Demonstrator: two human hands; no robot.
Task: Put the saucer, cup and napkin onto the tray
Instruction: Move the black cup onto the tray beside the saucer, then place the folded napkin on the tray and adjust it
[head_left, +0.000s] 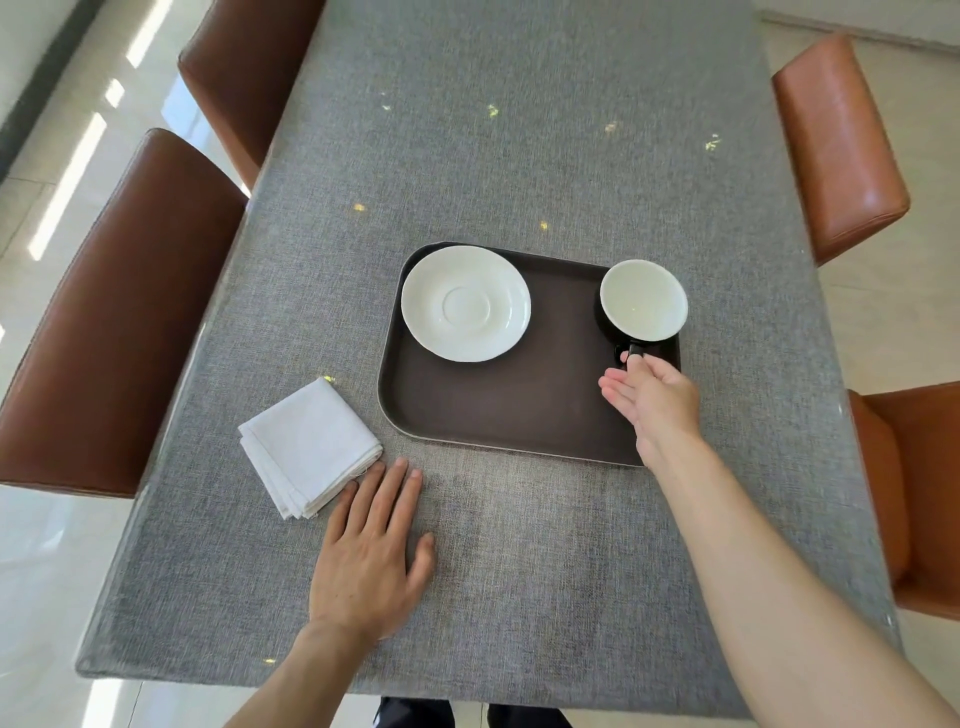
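A dark brown tray (519, 405) lies mid-table. The white saucer (466, 303) rests on its far left corner. The cup (643, 301), black outside and white inside, stands upright at the tray's far right corner. My right hand (655, 397) pinches the cup's black handle between thumb and forefinger, the other fingers spread. The folded white napkin (309, 446) lies on the table left of the tray. My left hand (370, 553) lies flat on the table, fingers apart, fingertips just touching the napkin's near corner.
The table (519, 156) is covered in grey cloth. Brown leather chairs (119, 322) stand along the left side and orange-brown chairs (839, 145) along the right. The table's near edge is just below my forearms.
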